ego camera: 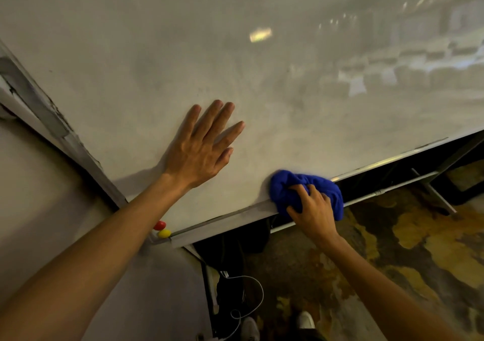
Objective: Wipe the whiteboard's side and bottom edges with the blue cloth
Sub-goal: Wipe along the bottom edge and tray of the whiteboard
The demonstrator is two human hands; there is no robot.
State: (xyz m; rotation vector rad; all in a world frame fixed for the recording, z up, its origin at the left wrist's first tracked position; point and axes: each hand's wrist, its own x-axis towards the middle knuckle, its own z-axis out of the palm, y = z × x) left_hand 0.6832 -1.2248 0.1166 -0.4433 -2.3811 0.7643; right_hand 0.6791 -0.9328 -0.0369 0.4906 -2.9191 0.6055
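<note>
Two hands: both at the whiteboard (183, 52).
Left hand (201, 147): open flat, fingers spread, pressed on the board face, holding nothing.
Right hand (311, 210): fingers curled tight round the blue cloth (306, 191).
Cloth position: bunched on the bottom edge (222, 223), partway along it.
Nearby: red magnet (159, 225) and yellow magnet (164, 233) at the lower corner.
Risk: a sweep towards that corner could knock the magnets off; the bunched cloth may skip the frame's underside.

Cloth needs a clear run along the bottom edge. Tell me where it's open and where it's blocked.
Open: the bottom edge right of the blue cloth, and the strip left of it toward the corner. Crowded: the corner, where the red magnet and yellow magnet sit under the left forearm.
</note>
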